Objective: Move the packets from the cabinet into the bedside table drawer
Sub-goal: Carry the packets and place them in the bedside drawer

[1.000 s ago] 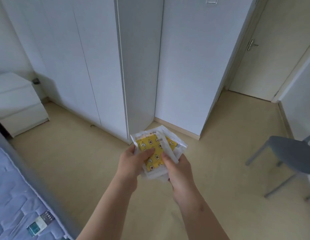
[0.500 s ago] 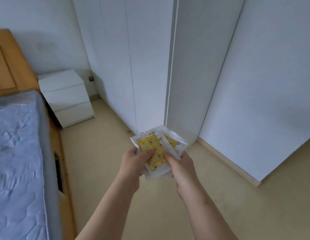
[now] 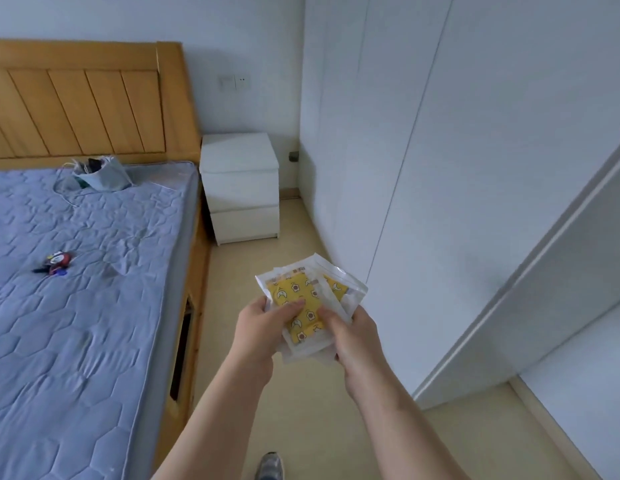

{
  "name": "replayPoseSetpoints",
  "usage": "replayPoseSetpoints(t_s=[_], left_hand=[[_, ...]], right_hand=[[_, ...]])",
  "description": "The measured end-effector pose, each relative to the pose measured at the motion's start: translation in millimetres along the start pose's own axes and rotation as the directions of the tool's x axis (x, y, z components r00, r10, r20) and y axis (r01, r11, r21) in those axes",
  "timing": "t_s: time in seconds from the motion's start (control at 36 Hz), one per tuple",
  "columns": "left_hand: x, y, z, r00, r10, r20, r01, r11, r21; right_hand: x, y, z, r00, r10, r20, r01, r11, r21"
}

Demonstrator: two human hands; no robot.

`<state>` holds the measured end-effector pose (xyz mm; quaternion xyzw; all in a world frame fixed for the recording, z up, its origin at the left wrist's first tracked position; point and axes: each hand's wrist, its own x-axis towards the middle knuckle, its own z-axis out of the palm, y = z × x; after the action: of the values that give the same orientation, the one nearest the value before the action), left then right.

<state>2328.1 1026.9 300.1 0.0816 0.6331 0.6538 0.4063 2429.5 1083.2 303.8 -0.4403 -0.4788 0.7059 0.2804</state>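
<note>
Figure: the packets [image 3: 306,306], a fanned stack, are clasped between the left hand [image 3: 258,327] and right hand [image 3: 353,336], thumbs pressed on the yellow face. Light, limp and probably slick in clear sleeves, they are best squeezed across the overlap. The bedside table [image 3: 238,152] stands at 12 o'clock, drawers [image 3: 242,190] closed, past a floor strip [image 3: 263,258] between bed [image 3: 76,271] (9 o'clock) and cabinet [image 3: 440,150] (3 o'clock).

The packets [image 3: 310,306] sit between my left hand [image 3: 263,327] and right hand [image 3: 350,337]. Ahead of my hands the bedside table [image 3: 241,188] stands between the bed [image 3: 76,341], to their left, and the cabinet [image 3: 388,150], to their right. A bag [image 3: 100,173] and a small toy [image 3: 57,263] lie on the bed.
</note>
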Motion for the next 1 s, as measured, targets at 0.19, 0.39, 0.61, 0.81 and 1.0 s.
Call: replayPoseSetpoints(t_s=[0.19,0.39,0.61,0.81,1.0], left_hand=[[115,69,8,0.999,0.037,-0.004,-0.037,0.999,0.006],[203,84,29,0.999,-0.015,-0.040,0.017,0.998,0.068],[336,121,74,0.999,0.010,-0.043,-0.006,0.994,0.105],[448,174,124,0.992,0.078,-0.100,-0.067,0.992,0.108],[539,213,124,0.980,0.120,-0.159,-0.098,0.986,0.137]], right_hand=[[113,-52,55,1.000,-0.002,0.019,0.001,0.999,0.036],[203,-64,71,0.997,0.066,-0.050,-0.062,0.996,0.070],[346,-102,78,0.999,0.027,0.020,-0.029,0.995,0.095],[475,-160,88,0.993,-0.001,0.117,-0.009,0.997,0.078],[582,-184,131,0.973,0.045,0.227,-0.053,0.998,0.031]])
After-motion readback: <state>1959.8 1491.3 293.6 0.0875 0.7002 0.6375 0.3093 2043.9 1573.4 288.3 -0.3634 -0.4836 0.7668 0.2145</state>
